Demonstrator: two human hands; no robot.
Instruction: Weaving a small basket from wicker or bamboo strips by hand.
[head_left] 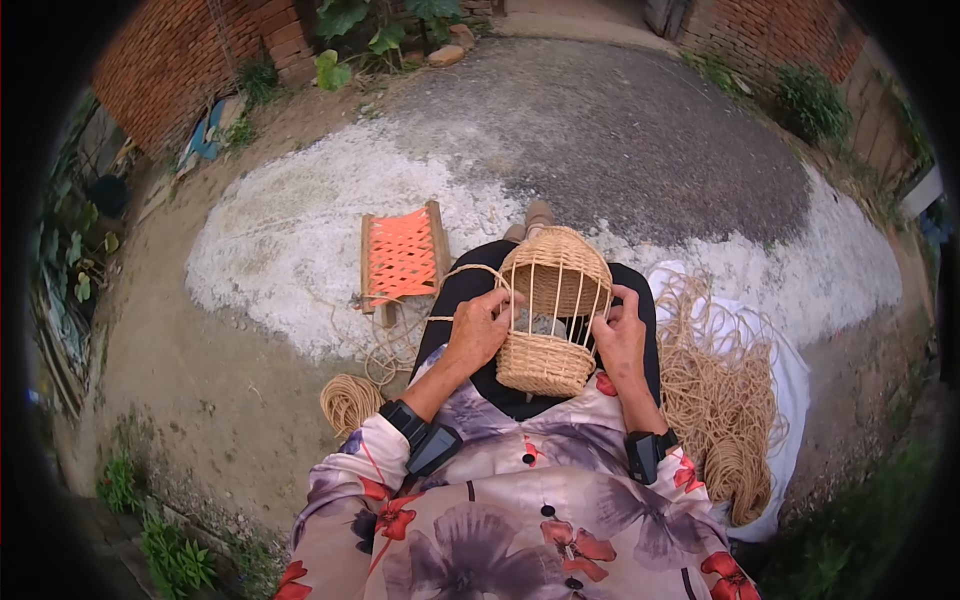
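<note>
A partly woven tan basket [545, 364] rests in my lap, with bare upright stakes between its woven bottom band and the woven far part. My left hand [480, 328] is closed at the basket's left side, its fingers pinching near the leftmost stakes. A twisted tan cord [472, 268] loops out beside that hand; its exact path through the fingers is hidden. On the right side, my right hand [622, 342] grips the basket's edge, thumb near the stakes and fingers bent around the outer side.
A small wooden stool [403, 255] with orange webbing stands ahead to the left. Near my left knee lies a coil of cord [350, 402], with loose loops trailing. A large tangled cord heap [712, 370] sits on white cloth [793, 400] at right. Brick walls [165, 65] border the yard.
</note>
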